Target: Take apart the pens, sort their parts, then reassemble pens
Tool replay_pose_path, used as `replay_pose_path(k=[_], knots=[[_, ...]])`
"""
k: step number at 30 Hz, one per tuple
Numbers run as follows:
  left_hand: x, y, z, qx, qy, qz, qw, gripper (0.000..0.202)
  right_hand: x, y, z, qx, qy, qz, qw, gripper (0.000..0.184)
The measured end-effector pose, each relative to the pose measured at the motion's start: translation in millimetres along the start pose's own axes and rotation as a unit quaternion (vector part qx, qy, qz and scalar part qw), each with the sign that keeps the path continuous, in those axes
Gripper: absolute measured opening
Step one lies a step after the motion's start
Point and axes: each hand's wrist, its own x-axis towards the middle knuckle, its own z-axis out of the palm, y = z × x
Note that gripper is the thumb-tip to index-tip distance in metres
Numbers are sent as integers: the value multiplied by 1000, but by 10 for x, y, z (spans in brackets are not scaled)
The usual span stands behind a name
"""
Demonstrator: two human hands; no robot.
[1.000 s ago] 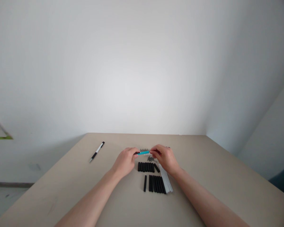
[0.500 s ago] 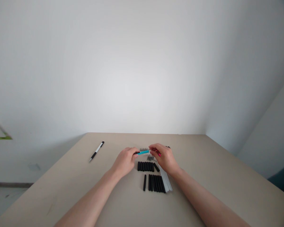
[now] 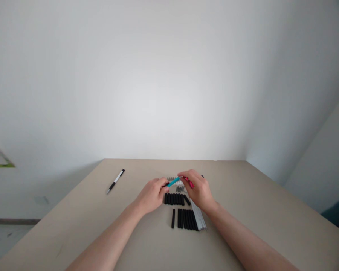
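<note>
My left hand (image 3: pixel 153 194) is closed around the black lower end of a turquoise pen barrel (image 3: pixel 173 182), which slants up to the right. At its upper end, the thumb and fingers of my right hand (image 3: pixel 196 188) are pinched together, touching or very near the tip. A bright pink pen part (image 3: pixel 189 182) shows among the right fingers, mostly hidden. Small springs (image 3: pixel 179 189) lie just below the barrel. Nearer me is a row of short black grips (image 3: pixel 174 199), with one black piece (image 3: pixel 187 200) lying askew beside it.
A second row of longer black tubes (image 3: pixel 187 219) lies nearer me, with a single black tube (image 3: pixel 173 218) to its left. White ink refills (image 3: pixel 199 217) lie under my right wrist. A white and black pen (image 3: pixel 115 181) rests at the table's left. A wall (image 3: pixel 169 94) stands behind the table (image 3: pixel 147 241).
The turquoise barrel has tilted, its right end now higher. My left hand has shifted slightly right, and more of the pink part shows in my right hand.
</note>
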Motion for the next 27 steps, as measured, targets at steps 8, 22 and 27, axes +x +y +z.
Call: replay_pose_path(k=[8, 22, 27], knots=[[-3, 5, -8, 0, 2, 2, 1000, 14, -18, -36, -26, -1, -23, 20, 1000, 24], [-3, -6, -5, 27, 20, 0, 999, 12, -6, -35, -61, 32, -119, -1, 992, 53], [7, -42, 8, 26, 42, -10, 999, 14, 10, -2, -90, -15, -99, 23, 995, 57]])
